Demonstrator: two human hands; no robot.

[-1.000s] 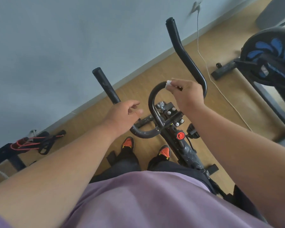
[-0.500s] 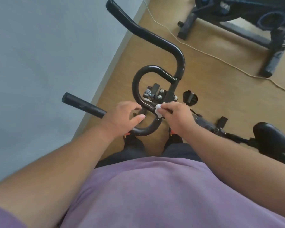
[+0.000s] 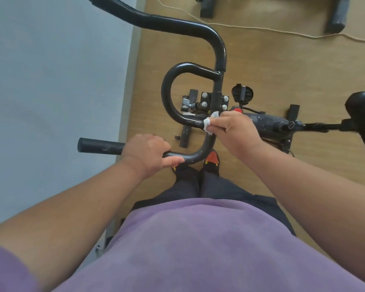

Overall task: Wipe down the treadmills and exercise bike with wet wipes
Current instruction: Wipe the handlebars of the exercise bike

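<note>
Crumpled white wipe (image 3: 209, 123) on curved glossy handlebar (image 3: 198, 68).

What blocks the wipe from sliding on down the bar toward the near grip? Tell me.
The left hand does: it grips the handlebar just past the bend, between the wet wipe held in the right hand and the foam grip. The bend itself is bare.

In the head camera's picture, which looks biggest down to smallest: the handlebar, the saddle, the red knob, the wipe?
1. Handlebar
2. Saddle, though cut off at the picture's edge
3. Wipe and red knob: similar, both partly hidden by the right hand, so unranked.
</note>
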